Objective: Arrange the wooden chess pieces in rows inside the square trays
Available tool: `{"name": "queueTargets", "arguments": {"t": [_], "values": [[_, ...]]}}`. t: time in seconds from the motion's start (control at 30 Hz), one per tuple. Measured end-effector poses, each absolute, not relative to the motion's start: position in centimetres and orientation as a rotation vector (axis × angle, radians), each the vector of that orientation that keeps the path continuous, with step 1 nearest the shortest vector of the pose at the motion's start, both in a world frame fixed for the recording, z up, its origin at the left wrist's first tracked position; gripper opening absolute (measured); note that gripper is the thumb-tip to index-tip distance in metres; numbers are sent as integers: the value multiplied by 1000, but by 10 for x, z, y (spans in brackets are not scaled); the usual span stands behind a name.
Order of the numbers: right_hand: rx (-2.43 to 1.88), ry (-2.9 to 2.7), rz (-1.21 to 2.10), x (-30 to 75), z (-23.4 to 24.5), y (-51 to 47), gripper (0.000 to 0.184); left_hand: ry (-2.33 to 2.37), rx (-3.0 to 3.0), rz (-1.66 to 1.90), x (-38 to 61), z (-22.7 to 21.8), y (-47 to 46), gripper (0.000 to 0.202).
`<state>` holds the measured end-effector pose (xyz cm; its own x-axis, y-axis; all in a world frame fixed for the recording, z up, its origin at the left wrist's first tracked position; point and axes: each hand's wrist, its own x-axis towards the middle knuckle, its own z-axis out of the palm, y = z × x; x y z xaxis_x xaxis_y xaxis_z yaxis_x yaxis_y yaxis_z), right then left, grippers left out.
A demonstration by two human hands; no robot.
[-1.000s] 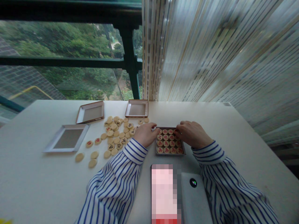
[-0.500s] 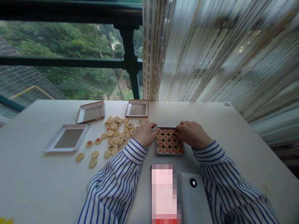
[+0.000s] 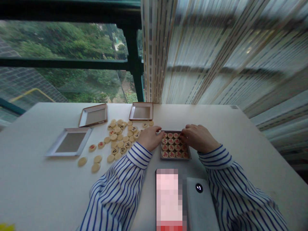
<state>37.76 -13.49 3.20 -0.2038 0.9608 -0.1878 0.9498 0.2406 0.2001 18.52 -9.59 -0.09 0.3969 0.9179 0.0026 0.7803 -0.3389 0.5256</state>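
A small square box [image 3: 175,158] sits on the white table [image 3: 36,186], filled with round wooden pieces marked in red [image 3: 171,148]. My left hand [image 3: 150,138] rests at the box's far left corner with fingers curled and a pale piece pinched at its fingertips. My right hand [image 3: 198,138] lies curled over the box's far right corner, fingertips touching the pieces there. Whether it holds one is hidden. Both wrists wear blue-striped sleeves.
Several loose wooden pieces [image 3: 117,139] lie scattered left of the box. Three shallow lids or trays stand further left and behind: [image 3: 69,142], [image 3: 93,115], [image 3: 141,111]. A phone [image 3: 169,199] and a white power bank [image 3: 201,202] lie near me. A striped curtain [image 3: 216,51] hangs behind.
Both hands stay at the box's far corners. Only the curtain sways and the view shifts slightly.
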Motion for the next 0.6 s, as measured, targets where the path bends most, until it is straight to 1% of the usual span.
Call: {"name": "queueTargets", "arguments": {"t": [0.6], "values": [[1803, 2265, 68, 378, 32, -135, 31, 1449, 2215, 435, 185, -2, -95, 38]]}}
